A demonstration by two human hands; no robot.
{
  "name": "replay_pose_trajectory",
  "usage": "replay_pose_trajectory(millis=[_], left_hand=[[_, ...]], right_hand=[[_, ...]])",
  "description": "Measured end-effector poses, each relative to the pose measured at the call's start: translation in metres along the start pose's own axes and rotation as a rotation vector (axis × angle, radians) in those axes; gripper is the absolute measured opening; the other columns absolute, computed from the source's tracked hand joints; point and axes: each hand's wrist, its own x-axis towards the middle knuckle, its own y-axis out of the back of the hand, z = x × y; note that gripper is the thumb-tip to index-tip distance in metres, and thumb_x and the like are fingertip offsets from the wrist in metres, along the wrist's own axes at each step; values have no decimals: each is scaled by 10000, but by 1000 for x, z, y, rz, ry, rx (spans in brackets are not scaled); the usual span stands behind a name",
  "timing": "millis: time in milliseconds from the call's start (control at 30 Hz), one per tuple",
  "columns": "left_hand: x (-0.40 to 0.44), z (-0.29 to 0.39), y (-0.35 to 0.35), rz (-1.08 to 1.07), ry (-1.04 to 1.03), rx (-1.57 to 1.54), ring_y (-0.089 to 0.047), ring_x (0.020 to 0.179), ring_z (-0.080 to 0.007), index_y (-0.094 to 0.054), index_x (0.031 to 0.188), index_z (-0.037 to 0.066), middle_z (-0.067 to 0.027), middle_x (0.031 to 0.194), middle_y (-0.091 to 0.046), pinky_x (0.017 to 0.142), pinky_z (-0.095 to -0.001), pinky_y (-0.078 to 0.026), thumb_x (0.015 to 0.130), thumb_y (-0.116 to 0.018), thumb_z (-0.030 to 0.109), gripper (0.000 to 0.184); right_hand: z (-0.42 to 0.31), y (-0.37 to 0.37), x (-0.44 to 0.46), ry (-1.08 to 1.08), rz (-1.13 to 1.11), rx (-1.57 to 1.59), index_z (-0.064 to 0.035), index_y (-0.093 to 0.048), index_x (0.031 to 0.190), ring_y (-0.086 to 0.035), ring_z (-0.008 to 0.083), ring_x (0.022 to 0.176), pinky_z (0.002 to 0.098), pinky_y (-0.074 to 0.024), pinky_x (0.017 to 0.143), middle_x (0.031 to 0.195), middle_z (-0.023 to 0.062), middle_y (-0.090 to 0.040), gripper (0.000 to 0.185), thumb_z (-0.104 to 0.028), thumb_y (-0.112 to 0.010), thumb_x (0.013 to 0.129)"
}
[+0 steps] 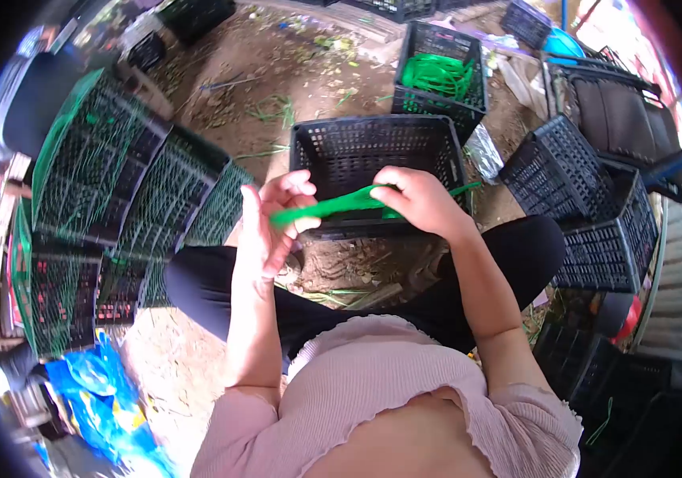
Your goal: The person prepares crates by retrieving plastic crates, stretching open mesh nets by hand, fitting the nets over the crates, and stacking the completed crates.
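Note:
A narrow bunch of bright green strips (337, 205) stretches between my two hands, above the near side of a black plastic crate (381, 131). My right hand (420, 199) pinches the bunch between thumb and fingers, and a thin green tail sticks out past it on the right. At the other end, my left hand (273, 219) has its fingers spread, with the blurred end of the strips against its palm. A bit of green shows low inside the crate; my hands and the bunch hide part of its floor.
Another black crate (440, 103) behind holds a pile of green strips (439, 76). Stacked crates under green netting (129, 175) stand on the left. More black crates (596, 215) and a brown padded seat (624, 111) are on the right. Blue plastic sheeting (102, 390) lies lower left.

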Motion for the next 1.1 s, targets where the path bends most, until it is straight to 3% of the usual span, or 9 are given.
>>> replay_pose_trajectory(millis=[100, 133, 200, 300, 467, 567, 700, 833, 1100], left_hand=[[-8, 9, 1, 131, -34, 296, -558, 832, -161, -492, 1079, -17, -109, 953, -559, 691, -257, -496, 835, -522, 246, 360], [-7, 10, 7, 158, 8, 405, -575, 724, -132, -545, 996, -7, -89, 857, -593, 647, -244, -496, 804, -559, 101, 222], [-7, 11, 11, 240, 52, 479, -561, 617, -102, -576, 882, 12, -49, 725, -597, 584, -219, -481, 796, -563, 74, 106], [-4, 11, 4, 292, -55, 367, -528, 571, -70, -563, 782, 16, -29, 671, -576, 522, -183, -441, 777, -586, 50, 41], [5, -22, -13, 255, -123, 479, -504, 578, -54, -540, 760, 28, -13, 677, -565, 537, -172, -412, 747, -611, 18, 72], [2, -35, -20, 121, -90, 544, -536, 709, -71, -560, 860, 7, -20, 793, -580, 643, -212, -444, 775, -570, 18, 87], [-2, -20, -23, 33, 175, 14, -569, 800, -134, -527, 976, -3, -71, 882, -581, 722, -285, -505, 825, -517, 92, 179], [0, -24, -15, 102, 167, 57, -572, 788, -131, -554, 887, 21, -68, 870, -590, 682, -277, -512, 820, -524, 90, 101], [6, -23, 1, 82, 48, -511, -572, 806, -210, -530, 804, 61, -95, 859, -581, 781, -374, -475, 803, -556, 132, 75]], right_hand=[[-3, 7, 5, -24, 12, 1, -8, -529, 829, -519, 184, 627, 287, -409, 603, 676, 106, -527, 153, -156, -543, 795], [-7, 12, 7, -59, -32, 3, -27, -540, 853, -560, 292, 703, 351, -424, 623, 727, 148, -567, 200, -219, -523, 800], [-12, 15, 12, -66, 1, -37, -25, -543, 836, -561, 278, 699, 333, -433, 630, 726, 132, -562, 167, -183, -554, 782], [-25, 4, 18, 94, 447, -212, -36, -534, 891, -568, 230, 681, 290, -455, 648, 737, 86, -547, 212, -105, -637, 720], [-42, -38, 11, 53, 233, 415, -22, -540, 877, -564, 154, 646, 251, -464, 597, 748, 74, -551, 258, -168, -670, 708], [-41, -46, 12, -46, 223, 323, -3, -560, 864, -565, 156, 665, 251, -466, 609, 795, 84, -551, 194, -130, -630, 735], [-26, -45, 10, 133, 240, 298, -8, -572, 913, -577, 139, 704, 237, -467, 626, 798, 80, -553, 168, -72, -593, 760], [-27, -52, 6, -67, 229, 828, 9, -557, 850, -557, 80, 726, 216, -466, 643, 821, 57, -579, 106, -27, -598, 758], [-10, -46, 0, -178, 422, 897, 8, -498, 879, -589, 139, 746, 239, -483, 649, 812, 71, -563, 81, -59, -478, 838]])
